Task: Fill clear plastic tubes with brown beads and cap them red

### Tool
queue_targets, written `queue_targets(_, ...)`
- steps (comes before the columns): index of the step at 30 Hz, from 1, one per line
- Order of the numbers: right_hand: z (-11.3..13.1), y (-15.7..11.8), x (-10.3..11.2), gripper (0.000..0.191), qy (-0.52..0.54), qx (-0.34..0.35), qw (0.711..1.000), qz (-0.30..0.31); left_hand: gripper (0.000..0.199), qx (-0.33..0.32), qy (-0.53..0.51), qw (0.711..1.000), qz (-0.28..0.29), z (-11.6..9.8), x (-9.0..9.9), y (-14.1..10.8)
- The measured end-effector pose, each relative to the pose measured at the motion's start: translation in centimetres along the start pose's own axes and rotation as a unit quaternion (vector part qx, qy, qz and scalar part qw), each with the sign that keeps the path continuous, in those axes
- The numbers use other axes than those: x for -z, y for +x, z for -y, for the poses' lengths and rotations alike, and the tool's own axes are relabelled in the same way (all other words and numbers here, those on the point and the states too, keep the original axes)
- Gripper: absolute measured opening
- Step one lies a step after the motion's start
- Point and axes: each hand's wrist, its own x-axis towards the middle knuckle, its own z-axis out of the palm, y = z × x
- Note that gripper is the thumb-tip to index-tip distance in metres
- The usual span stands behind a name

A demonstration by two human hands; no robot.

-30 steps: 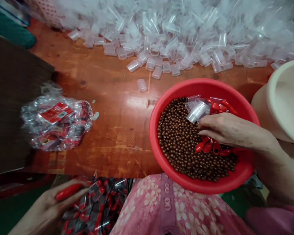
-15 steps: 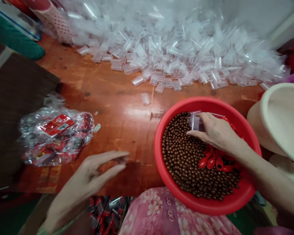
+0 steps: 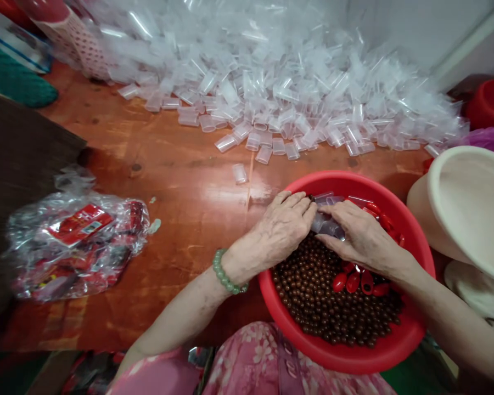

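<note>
My left hand (image 3: 282, 227) and right hand (image 3: 356, 233) close together at clear tubes (image 3: 329, 226) in red basin (image 3: 313, 349); can't tell grip. Brown beads (image 3: 321, 299), tube heap (image 3: 288, 93) loose: much left, I judge.

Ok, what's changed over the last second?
The left hand let go of a red piece low on the left and moved up and right to the red basin. The right hand shifted forward onto the clear tubes inside. The plastic bag on the table stayed put.

Green beaded bracelet (image 3: 221, 276), pink floral garment (image 3: 253, 359)
</note>
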Motion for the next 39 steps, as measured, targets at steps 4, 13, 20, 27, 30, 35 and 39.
queue_targets(4,-0.2,-1.0,1.1,0.026,-0.032,0.027,0.999,0.032,0.025,-0.020,0.033,0.999,-0.005,0.4,-0.1,-0.8)
queue_targets(13,-1.5,-3.7,2.3,0.034,-0.029,-0.021,0.998,0.053,0.020,-0.018,0.021,0.999,-0.025,0.6,-0.1,1.2)
queue_targets(20,0.8,-2.4,1.1,0.043,0.119,-0.062,0.987,0.085,0.013,0.008,-0.014,1.000,-0.006,1.2,-0.7,3.3)
queue_targets(27,2.6,0.0,-2.6,0.012,0.162,-0.167,0.968,0.096,0.011,0.021,-0.035,0.999,0.014,1.6,-0.8,3.3)
queue_targets(30,2.5,0.5,-2.9,0.009,0.217,-0.225,0.939,0.142,0.011,0.019,-0.037,0.999,0.006,1.6,-0.8,3.3)
queue_targets(35,2.3,0.4,-3.5,0.024,0.403,-0.342,0.800,0.285,0.014,0.004,-0.028,1.000,0.008,1.4,-1.0,3.4)
queue_targets(39,2.3,0.1,-4.3,0.034,0.508,-0.374,0.704,0.327,0.017,0.014,-0.064,0.997,-0.027,1.5,-1.6,3.5)
